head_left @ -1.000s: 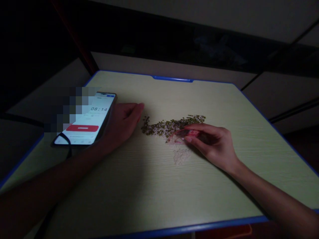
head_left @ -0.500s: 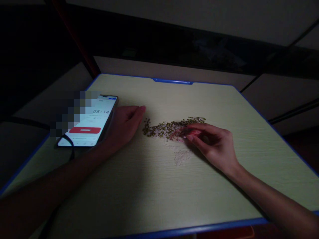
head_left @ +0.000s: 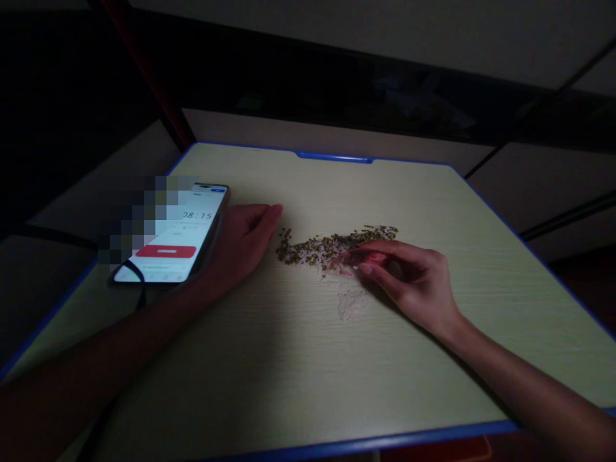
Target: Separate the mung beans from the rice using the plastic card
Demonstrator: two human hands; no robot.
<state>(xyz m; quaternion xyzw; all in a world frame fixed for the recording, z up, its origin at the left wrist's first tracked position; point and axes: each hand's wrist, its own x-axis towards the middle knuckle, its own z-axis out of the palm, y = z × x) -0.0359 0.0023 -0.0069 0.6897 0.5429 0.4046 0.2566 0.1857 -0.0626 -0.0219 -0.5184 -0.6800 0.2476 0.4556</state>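
My right hand pinches a small reddish, partly see-through piece between thumb and fingers; its exact kind is too dim to make out. Its lower end touches a long heap of green beans mixed with pale grains that look like rice. Just in front of that heap lies a small patch of pale grains by themselves. Resting on the table left of the heap, my left hand is closed with its fingers curled in, and nothing shows in it. It lies close against the phone's right side.
A lit phone showing a timer lies at the left of the wood-look table, which has a blue edge. A dark cable crosses the phone's lower corner. Behind the table stand pale panels.
The phone's timer has gone from 08:14 to 08:15. My right hand and the reddish piece have shifted very slightly to the left. My left hand stays put.
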